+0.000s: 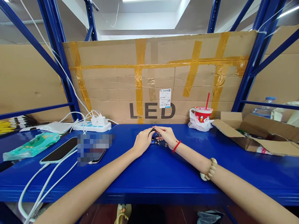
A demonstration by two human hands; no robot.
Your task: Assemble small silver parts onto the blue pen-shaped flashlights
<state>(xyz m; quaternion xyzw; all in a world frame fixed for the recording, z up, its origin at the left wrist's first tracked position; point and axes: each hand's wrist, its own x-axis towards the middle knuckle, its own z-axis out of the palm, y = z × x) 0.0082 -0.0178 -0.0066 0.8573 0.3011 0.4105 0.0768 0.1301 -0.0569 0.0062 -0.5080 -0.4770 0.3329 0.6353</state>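
Both hands meet over the middle of the blue table (pixel 149 174). My left hand (pixel 143 141) is closed on a small dark object (pixel 152 130), its fingertips pinching it. The fingers of my right hand (pixel 167 136) are pressed together at the other side of the same dark object and touch the left fingertips. What exactly the object is cannot be made out. Several small shiny metal pieces (pixel 165 145) lie on the table below and between the hands, with a small blue piece (pixel 152 142) beside them.
Phones (pixel 59 151) with white cables and a green packet (pixel 32 146) lie at the left, before a power strip (pixel 92 126). A red cup (pixel 203 115) and an open cardboard box (pixel 249 143) stand at the right. Taped cardboard (pixel 112 90) closes the back.
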